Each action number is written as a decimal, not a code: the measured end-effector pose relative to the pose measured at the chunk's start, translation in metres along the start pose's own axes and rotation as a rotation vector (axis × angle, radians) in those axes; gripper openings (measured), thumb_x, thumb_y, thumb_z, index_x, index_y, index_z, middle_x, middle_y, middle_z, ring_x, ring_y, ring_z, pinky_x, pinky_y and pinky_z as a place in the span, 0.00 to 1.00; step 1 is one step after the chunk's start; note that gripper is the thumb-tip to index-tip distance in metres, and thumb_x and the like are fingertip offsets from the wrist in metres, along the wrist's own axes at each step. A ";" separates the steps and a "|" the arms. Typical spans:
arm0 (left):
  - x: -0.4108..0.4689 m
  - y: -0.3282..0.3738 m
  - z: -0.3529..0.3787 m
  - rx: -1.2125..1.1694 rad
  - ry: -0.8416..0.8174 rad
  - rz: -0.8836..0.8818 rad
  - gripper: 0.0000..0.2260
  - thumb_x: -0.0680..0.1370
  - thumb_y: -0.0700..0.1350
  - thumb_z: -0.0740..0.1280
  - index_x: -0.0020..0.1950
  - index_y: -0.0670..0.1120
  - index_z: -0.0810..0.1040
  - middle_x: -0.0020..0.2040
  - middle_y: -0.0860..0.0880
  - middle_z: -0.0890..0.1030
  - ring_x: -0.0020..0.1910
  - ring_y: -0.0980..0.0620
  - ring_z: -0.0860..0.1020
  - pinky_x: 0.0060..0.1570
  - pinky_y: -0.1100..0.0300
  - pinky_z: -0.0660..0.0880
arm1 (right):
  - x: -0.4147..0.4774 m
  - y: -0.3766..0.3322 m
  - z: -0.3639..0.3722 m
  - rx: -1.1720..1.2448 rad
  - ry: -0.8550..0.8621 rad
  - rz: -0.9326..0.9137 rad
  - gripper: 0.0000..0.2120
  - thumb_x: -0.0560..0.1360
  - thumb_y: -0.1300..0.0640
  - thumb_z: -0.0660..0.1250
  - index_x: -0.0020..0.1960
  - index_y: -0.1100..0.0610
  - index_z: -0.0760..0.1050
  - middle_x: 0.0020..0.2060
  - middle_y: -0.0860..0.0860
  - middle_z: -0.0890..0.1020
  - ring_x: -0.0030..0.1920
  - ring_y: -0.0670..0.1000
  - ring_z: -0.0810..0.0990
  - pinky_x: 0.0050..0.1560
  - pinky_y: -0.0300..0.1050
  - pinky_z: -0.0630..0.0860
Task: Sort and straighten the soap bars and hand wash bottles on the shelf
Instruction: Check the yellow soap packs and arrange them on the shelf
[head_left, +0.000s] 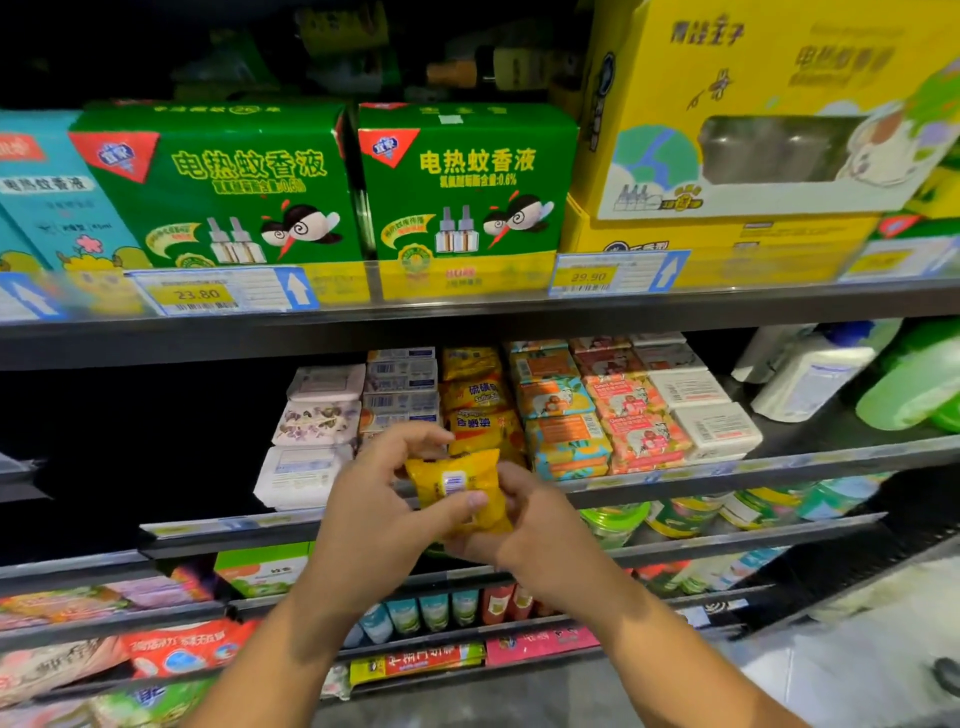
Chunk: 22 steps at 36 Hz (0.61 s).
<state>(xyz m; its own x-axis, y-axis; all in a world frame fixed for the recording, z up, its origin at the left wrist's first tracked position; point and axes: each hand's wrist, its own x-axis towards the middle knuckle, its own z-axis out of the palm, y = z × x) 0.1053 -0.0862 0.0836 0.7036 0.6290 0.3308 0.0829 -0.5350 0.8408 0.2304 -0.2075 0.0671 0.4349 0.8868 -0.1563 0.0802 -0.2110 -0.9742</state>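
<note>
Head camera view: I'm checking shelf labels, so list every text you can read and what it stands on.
"电热蚊香液": left green box and right green box
"0.6%": right green box
"电热蚊香液": blue box
"青蛙王子": yellow box
"23.80": left price tag
"29.90": right price tag
Too blurred or small to read: the held yellow soap packet, the shelved soap bars.

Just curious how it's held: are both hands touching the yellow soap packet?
Touching. The head view shows the left hand with its thumb lying across the yellow soap packet, and the right hand cupping its lower right edge.
</note>
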 end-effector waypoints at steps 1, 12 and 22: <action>0.000 -0.001 0.000 -0.024 0.015 -0.022 0.20 0.64 0.57 0.77 0.53 0.62 0.75 0.52 0.66 0.77 0.53 0.63 0.77 0.45 0.71 0.74 | 0.001 0.000 -0.003 0.002 0.004 0.005 0.23 0.69 0.61 0.80 0.60 0.50 0.76 0.51 0.47 0.86 0.50 0.49 0.86 0.54 0.47 0.81; -0.012 -0.020 0.001 -0.120 0.007 -0.203 0.23 0.65 0.58 0.81 0.54 0.63 0.75 0.47 0.57 0.81 0.49 0.57 0.81 0.46 0.63 0.77 | 0.003 -0.007 -0.028 0.076 0.198 -0.201 0.27 0.64 0.50 0.82 0.59 0.41 0.76 0.49 0.52 0.82 0.51 0.51 0.84 0.50 0.51 0.83; -0.019 -0.024 0.003 -0.112 -0.066 -0.283 0.22 0.69 0.49 0.80 0.58 0.58 0.75 0.49 0.55 0.84 0.48 0.57 0.82 0.46 0.62 0.79 | 0.008 -0.014 -0.012 -0.140 0.133 -0.307 0.23 0.69 0.54 0.79 0.58 0.38 0.75 0.48 0.36 0.78 0.50 0.43 0.80 0.48 0.33 0.76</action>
<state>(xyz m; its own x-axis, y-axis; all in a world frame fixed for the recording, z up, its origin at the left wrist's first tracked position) 0.0923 -0.0872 0.0554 0.7082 0.7042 0.0509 0.2070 -0.2760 0.9386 0.2439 -0.2024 0.0817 0.4841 0.8580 0.1716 0.3428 -0.0056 -0.9394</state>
